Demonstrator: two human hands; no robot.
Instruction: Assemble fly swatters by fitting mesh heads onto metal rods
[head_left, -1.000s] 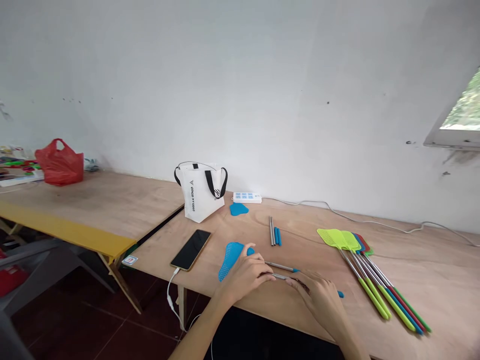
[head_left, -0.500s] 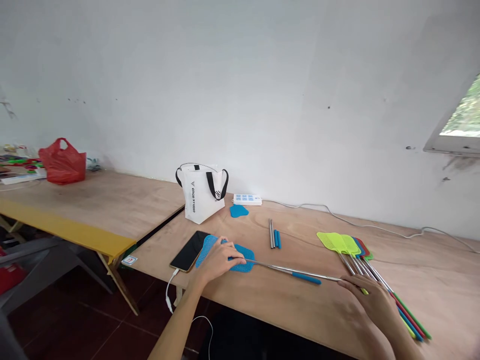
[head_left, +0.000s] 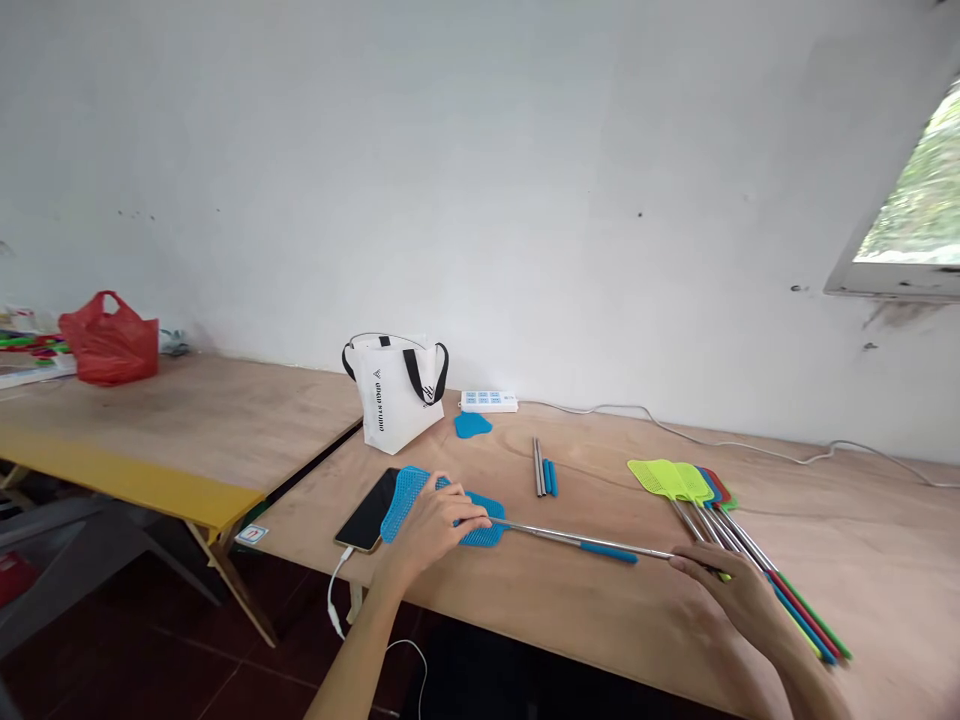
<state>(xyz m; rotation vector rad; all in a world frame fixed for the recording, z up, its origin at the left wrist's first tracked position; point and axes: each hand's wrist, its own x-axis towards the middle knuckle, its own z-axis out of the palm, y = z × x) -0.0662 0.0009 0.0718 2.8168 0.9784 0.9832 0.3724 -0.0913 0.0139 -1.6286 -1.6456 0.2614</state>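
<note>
Well, hands (head_left: 436, 518) grip rod (head_left: 646, 550); white bag's (head_left: 397, 405) contents hidden.

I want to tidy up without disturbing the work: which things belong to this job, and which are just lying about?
Probably the job:
held metal rod
blue mesh heads
blue handle
metal tubes
blue sleeves
stacked swatters

Probably just lying about:
phone
white bag
power strip
red bag

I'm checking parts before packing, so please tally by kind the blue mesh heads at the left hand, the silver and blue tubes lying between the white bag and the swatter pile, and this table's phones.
Blue mesh heads: 2
Silver tubes: 2
Blue tubes: 2
Phone: 1
Total: 7
</note>
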